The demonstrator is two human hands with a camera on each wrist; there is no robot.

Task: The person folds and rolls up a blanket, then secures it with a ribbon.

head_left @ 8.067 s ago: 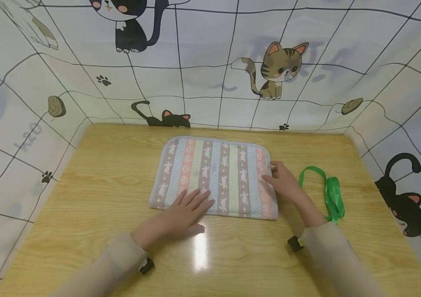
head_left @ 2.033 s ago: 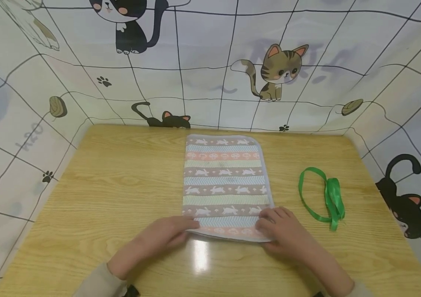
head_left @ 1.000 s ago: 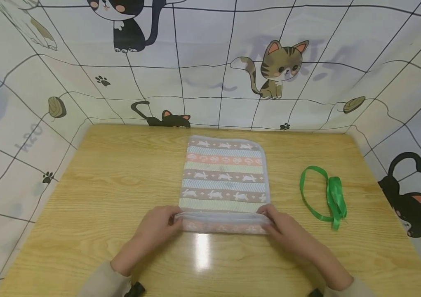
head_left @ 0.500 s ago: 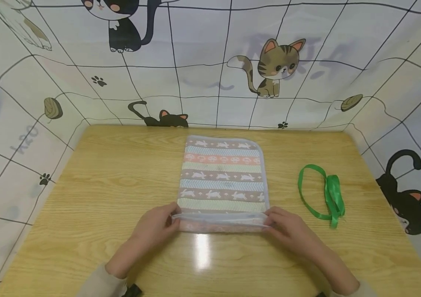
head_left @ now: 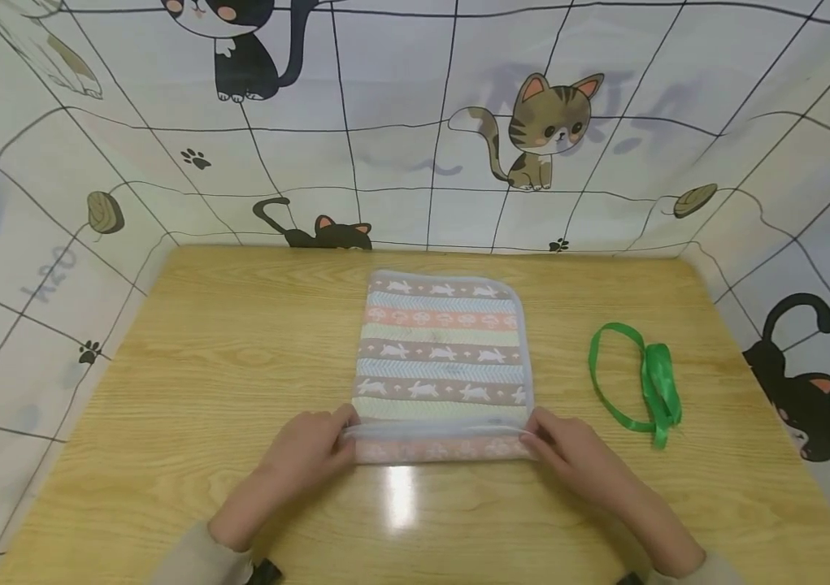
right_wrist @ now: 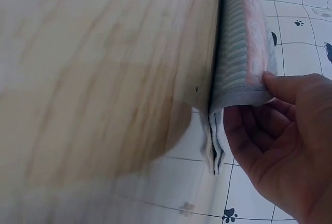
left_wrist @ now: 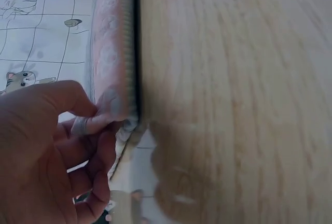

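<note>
A quilted cloth mat [head_left: 444, 351] with rabbit stripes and a pale blue-grey border lies folded in layers on the table. Its near end is turned up into a narrow pink-striped fold. My left hand [head_left: 308, 447] pinches the left end of this fold, thumb and fingers round the corner; the left wrist view shows the left hand [left_wrist: 57, 146] with the cloth between thumb and fingertips. At the other end, my right hand [head_left: 579, 455] pinches the fold, thumb on the outer face. Loose layer edges show below the right hand [right_wrist: 290, 136] in the right wrist view.
A bundle of green ribbon [head_left: 658, 390] with one loose loop lies on the wooden table [head_left: 239, 341], right of the mat. Walls with a cat-print covering [head_left: 400, 146] stand behind the table and at both sides.
The mat, lying crosswise at first, is now folded smaller and turned, its stripes running left to right. Both hands have since turned its near edge up and over, away from the person.
</note>
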